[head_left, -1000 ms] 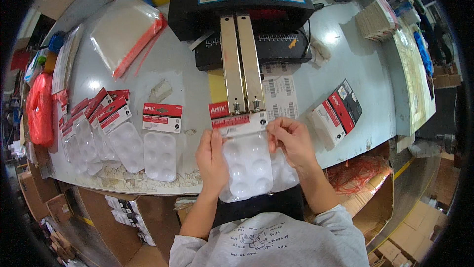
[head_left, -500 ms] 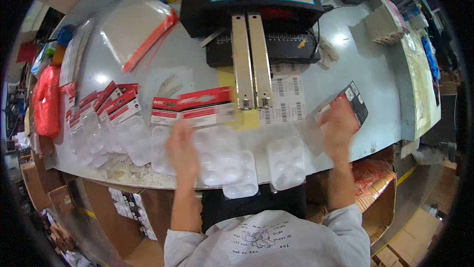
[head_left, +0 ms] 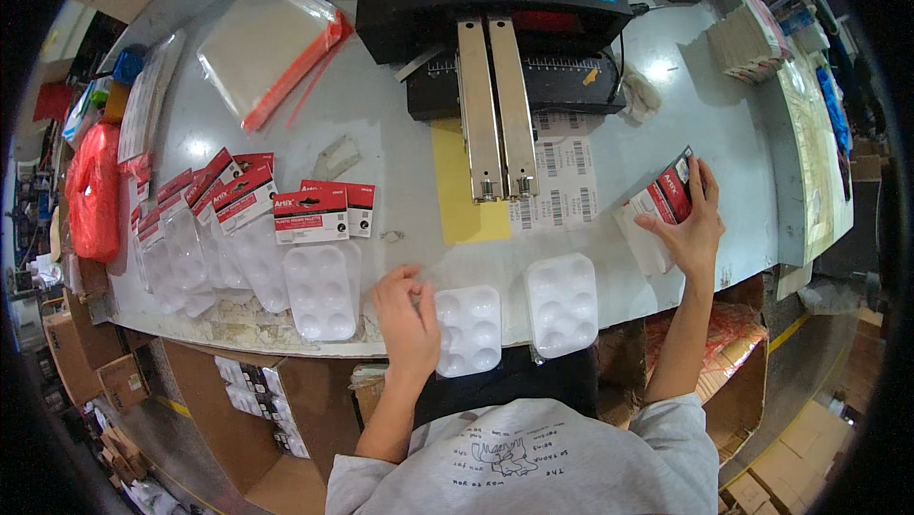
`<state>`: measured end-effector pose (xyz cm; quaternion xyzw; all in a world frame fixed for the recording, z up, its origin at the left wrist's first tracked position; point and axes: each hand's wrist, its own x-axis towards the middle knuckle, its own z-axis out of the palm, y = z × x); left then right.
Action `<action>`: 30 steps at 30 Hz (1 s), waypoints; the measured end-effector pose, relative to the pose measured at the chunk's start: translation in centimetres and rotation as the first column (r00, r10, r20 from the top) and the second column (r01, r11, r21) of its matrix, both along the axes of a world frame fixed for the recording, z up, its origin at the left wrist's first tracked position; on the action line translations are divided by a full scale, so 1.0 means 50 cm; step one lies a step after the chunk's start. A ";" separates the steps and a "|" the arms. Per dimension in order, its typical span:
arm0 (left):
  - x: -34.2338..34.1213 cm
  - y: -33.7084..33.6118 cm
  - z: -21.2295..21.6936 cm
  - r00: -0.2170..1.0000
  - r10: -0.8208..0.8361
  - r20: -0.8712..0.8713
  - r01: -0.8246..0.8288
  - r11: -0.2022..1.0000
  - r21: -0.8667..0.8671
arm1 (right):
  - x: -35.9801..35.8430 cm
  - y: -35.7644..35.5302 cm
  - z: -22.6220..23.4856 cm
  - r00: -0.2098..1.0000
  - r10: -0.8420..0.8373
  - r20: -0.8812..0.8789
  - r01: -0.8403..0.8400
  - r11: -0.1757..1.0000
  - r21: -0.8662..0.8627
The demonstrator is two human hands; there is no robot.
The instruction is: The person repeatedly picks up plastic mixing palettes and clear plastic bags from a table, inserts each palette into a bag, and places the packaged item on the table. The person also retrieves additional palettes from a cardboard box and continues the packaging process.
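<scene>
At a grey table crowded with packaging, a person's two hands work well apart. The right hand, fingers spread flat, rests on a stack of red-and-black printed header cards near the table's right end; whether any card is actually pinched cannot be told. The left hand, fingers loosely curled and holding nothing that shows, lies at the near edge, touching the left rim of a white plastic six-well blister tray. That tray sits just right of the left hand, its long axis running away from the person. A second white six-well tray lies between the two hands, somewhat nearer the left. Finished packs with red cards fan out to the left, below a long metal-barred sealing machine.

Half a second ago both hands were mid-sweep and blurred, spreading outward. A second ago they met at the centre, gripping one carded tray together under the machine's bars. That pack has since joined the row.
</scene>
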<state>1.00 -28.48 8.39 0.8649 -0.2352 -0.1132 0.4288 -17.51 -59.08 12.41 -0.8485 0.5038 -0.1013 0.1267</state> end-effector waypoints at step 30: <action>-0.047 -0.063 0.113 0.856 -0.160 -0.491 0.021 0.961 -0.276 | 0.167 0.177 0.115 0.740 0.501 0.448 -0.671 0.508 0.541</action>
